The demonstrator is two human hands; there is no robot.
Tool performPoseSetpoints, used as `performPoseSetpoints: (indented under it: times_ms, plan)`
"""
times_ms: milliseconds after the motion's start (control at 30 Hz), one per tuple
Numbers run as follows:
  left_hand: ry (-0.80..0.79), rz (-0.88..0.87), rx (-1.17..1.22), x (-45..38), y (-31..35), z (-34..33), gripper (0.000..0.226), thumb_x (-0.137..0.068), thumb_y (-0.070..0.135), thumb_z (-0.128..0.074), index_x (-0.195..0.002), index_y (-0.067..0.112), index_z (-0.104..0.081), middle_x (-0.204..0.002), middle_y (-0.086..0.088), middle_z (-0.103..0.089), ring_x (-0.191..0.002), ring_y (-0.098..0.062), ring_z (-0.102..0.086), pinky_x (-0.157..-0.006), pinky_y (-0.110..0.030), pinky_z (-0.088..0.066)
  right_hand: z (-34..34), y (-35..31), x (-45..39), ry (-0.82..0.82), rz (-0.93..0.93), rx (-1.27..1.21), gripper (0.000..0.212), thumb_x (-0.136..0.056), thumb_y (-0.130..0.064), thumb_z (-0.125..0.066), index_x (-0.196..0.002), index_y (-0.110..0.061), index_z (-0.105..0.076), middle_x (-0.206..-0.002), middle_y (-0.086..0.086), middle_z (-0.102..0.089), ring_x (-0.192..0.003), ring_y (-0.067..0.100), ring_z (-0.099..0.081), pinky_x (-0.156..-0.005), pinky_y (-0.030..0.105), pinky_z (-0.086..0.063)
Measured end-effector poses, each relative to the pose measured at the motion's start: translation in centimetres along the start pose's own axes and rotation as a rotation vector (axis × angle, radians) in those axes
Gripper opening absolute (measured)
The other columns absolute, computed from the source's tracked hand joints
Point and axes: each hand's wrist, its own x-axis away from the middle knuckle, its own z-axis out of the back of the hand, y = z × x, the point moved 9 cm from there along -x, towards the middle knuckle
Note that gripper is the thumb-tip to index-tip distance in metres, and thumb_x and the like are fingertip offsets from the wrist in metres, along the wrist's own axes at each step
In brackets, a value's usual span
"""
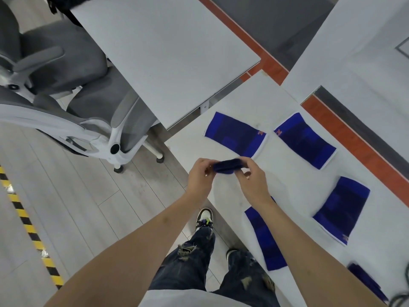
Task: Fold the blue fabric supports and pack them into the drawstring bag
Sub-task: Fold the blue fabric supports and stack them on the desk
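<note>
Both hands hold one small folded blue fabric support [227, 166] above the near-left edge of the white table [294, 182]. My left hand [200, 177] pinches its left end and my right hand [252, 181] pinches its right end. Several blue supports lie flat on the table: one just beyond my hands [235, 134], one further right [306, 141], one at the right [342, 209], and one partly under my right forearm [266, 238]. A dark blue folded piece [367, 281] lies at the bottom right edge; I cannot tell whether it is the drawstring bag.
A second white table [163, 54] stands to the upper left, with a grey office chair [66, 89] beside it. Yellow-black tape [31, 231] runs along the wooden floor at the left. My legs and shoes [204, 219] are beneath the table edge. A dark cable [400, 298] sits at the bottom right corner.
</note>
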Motion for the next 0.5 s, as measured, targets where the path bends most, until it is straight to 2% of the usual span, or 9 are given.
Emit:
performPoseSetpoints:
  times_ms: [67,167,267,333,433,500]
  plan:
    - [-0.024,-0.132,-0.059,0.4,1.0,0.0,0.033,-0.093,-0.005,-0.064,-0.117,0.017,-0.070,-0.117,0.004,-0.060,-0.104,-0.009,-0.061,-0.093,-0.016,-0.050,0.3,-0.4,0.5,-0.020,0.108,0.121,0.033,-0.096,-0.013,-0.070,-0.125,-0.026,-0.061,-0.119,-0.011,-0.067,-0.110,0.006,-0.062,-0.088,0.013,-0.051]
    - [-0.077,-0.268,-0.193,1.4,0.1,-0.7,0.043,-0.085,-0.009,-0.069,-0.123,0.011,-0.069,-0.126,0.000,-0.061,-0.113,-0.012,-0.061,-0.100,-0.021,-0.050,0.0,0.7,1.6,-0.118,0.191,0.357,0.039,-0.094,-0.013,-0.072,-0.130,-0.022,-0.061,-0.128,-0.004,-0.066,-0.116,0.009,-0.059,-0.097,0.021,-0.049]
    - [-0.166,-0.259,-0.341,2.6,-2.5,-1.9,0.043,-0.084,-0.005,-0.070,-0.123,0.012,-0.070,-0.131,0.000,-0.062,-0.116,-0.014,-0.062,-0.105,-0.028,-0.048,-1.3,2.3,3.3,-0.280,0.237,0.478,0.039,-0.092,-0.020,-0.074,-0.129,-0.023,-0.062,-0.131,-0.006,-0.065,-0.120,0.010,-0.059,-0.102,0.029,-0.052]
    - [-0.194,-0.235,-0.378,3.3,-3.9,-2.2,0.039,-0.087,-0.001,-0.069,-0.124,0.013,-0.069,-0.129,0.001,-0.064,-0.114,-0.014,-0.062,-0.103,-0.027,-0.049,-2.0,3.1,4.1,-0.347,0.248,0.511,0.042,-0.092,-0.032,-0.075,-0.131,-0.022,-0.063,-0.131,-0.005,-0.066,-0.120,0.012,-0.059,-0.103,0.034,-0.052]
    - [-0.214,-0.177,-0.407,3.4,-5.3,-2.5,0.031,-0.094,0.008,-0.066,-0.124,0.015,-0.067,-0.121,0.002,-0.067,-0.108,-0.016,-0.062,-0.095,-0.026,-0.049,-2.4,4.0,3.9,-0.364,0.191,0.520,0.050,-0.095,-0.050,-0.065,-0.134,-0.020,-0.062,-0.130,-0.002,-0.066,-0.118,0.013,-0.059,-0.102,0.032,-0.051]
    - [-0.203,-0.136,-0.396,2.9,-5.3,-2.5,0.026,-0.098,0.017,-0.063,-0.124,0.019,-0.065,-0.115,0.004,-0.069,-0.105,-0.016,-0.060,-0.089,-0.025,-0.047,-2.5,4.3,3.3,-0.335,0.158,0.497,0.048,-0.099,-0.050,-0.059,-0.132,-0.016,-0.062,-0.127,0.000,-0.064,-0.116,0.014,-0.057,-0.102,0.036,-0.051]
